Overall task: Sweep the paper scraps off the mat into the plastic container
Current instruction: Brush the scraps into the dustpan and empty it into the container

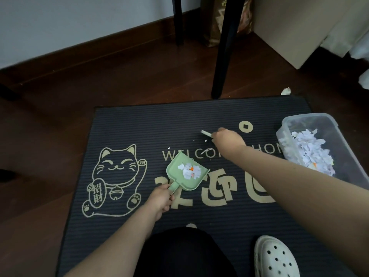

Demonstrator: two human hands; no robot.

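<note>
A dark doormat (139,126) with a gold cat print lies on the wooden floor. My left hand (159,200) grips the handle of a small green dustpan (175,174) resting on the mat, with a pile of white paper scraps (189,170) in it. My right hand (227,138) is curled around a small brush handle (205,133) farther up the mat; the bristles are hidden. A few tiny scraps (205,140) lie near it. A clear plastic container (311,120) at the mat's right edge holds many paper scraps (307,150).
A black chair leg (221,72) stands just beyond the mat's far edge, another (177,21) farther back. A cardboard box (289,27) sits at the upper right. A crumpled scrap (286,90) lies on the floor. My knee (185,254) and white clog (275,258) are at the bottom.
</note>
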